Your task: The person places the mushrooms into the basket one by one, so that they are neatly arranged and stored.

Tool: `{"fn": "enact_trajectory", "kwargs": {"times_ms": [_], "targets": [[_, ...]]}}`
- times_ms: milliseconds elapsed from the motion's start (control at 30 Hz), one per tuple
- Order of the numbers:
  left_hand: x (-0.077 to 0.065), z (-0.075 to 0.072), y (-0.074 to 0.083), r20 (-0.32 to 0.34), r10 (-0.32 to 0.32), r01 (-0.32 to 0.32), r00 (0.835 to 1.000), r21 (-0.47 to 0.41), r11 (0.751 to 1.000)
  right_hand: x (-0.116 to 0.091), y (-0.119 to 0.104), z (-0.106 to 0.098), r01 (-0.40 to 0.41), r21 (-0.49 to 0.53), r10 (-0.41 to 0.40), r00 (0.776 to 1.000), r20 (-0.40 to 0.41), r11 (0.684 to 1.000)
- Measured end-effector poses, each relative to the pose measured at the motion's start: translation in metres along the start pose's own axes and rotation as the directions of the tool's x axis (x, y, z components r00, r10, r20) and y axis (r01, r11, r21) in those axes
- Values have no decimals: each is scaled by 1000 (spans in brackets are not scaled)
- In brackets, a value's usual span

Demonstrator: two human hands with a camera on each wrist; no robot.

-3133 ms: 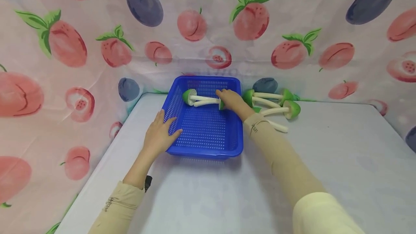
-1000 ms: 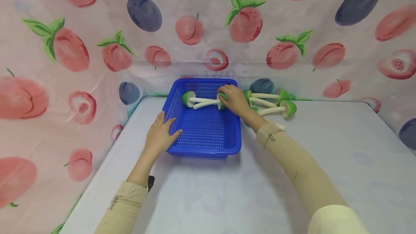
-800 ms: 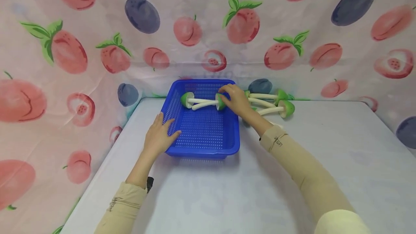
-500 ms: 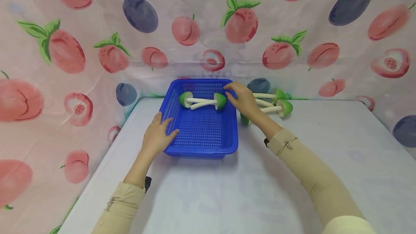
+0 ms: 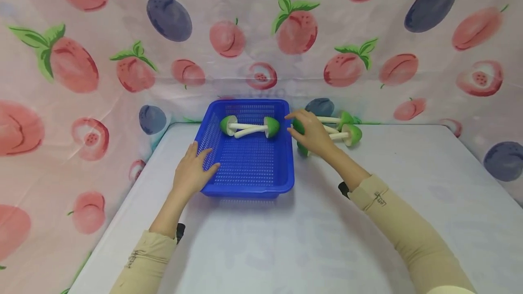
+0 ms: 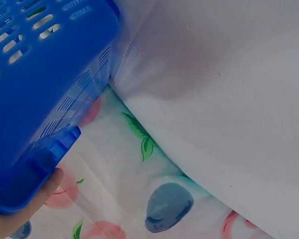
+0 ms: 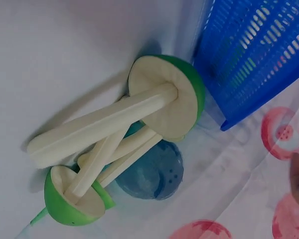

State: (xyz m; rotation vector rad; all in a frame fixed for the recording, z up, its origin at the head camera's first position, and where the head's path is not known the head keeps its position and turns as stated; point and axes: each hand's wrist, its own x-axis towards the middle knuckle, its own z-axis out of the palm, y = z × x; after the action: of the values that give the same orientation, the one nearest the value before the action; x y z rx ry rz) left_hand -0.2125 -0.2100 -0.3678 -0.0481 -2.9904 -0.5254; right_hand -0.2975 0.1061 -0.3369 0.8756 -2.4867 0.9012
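Observation:
A blue plastic basket [image 5: 245, 189] with slotted sides stands on the table. Two toy mushrooms lie inside near its back, stems crossing: one with its green cap [image 5: 225, 126] to the left, the other with its cap [image 5: 273, 128] to the right. My left hand [image 5: 189, 171] rests on the basket's left rim, fingers spread, thumb and forefinger reaching over the inside. By the right rim hovers my right hand [image 5: 312, 135], fingers bent loosely with nothing between them. Under and beyond it lie several more mushrooms [image 7: 189, 89], partly hidden in the head view by this hand.
A fruit-printed cloth [image 5: 229, 71] hangs behind and to the left of the white tabletop [image 5: 261, 244]. The basket stands near the back edge, close to that cloth. The loose mushroom pile sits just right of the basket.
My right hand has let go of the right-hand mushroom in the basket and moved right, out over the rim toward the pile. My left hand stays on the left rim.

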Motion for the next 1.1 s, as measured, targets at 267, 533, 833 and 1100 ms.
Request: {"fn": "enact_trajectory", "kwargs": {"times_ms": [267,533,833,1100], "targets": [[1,-1,-1,1,0,0,1000,0,1000,-16,3,-5,-24,-4,24,997,76,1000],[1,-1,0,1,-1,1,1000,-11,1000,-33,19,-7,-30,5,29,996,78,1000],[1,-1,-2,10,-2,2,1000,-7,1000,-40,39,-7,-44,-25,46,995,92,999],[2,-1,0,17,-10,10,1000,-9,1000,-45,59,-12,-126,-60,134,978,159,990]]}}
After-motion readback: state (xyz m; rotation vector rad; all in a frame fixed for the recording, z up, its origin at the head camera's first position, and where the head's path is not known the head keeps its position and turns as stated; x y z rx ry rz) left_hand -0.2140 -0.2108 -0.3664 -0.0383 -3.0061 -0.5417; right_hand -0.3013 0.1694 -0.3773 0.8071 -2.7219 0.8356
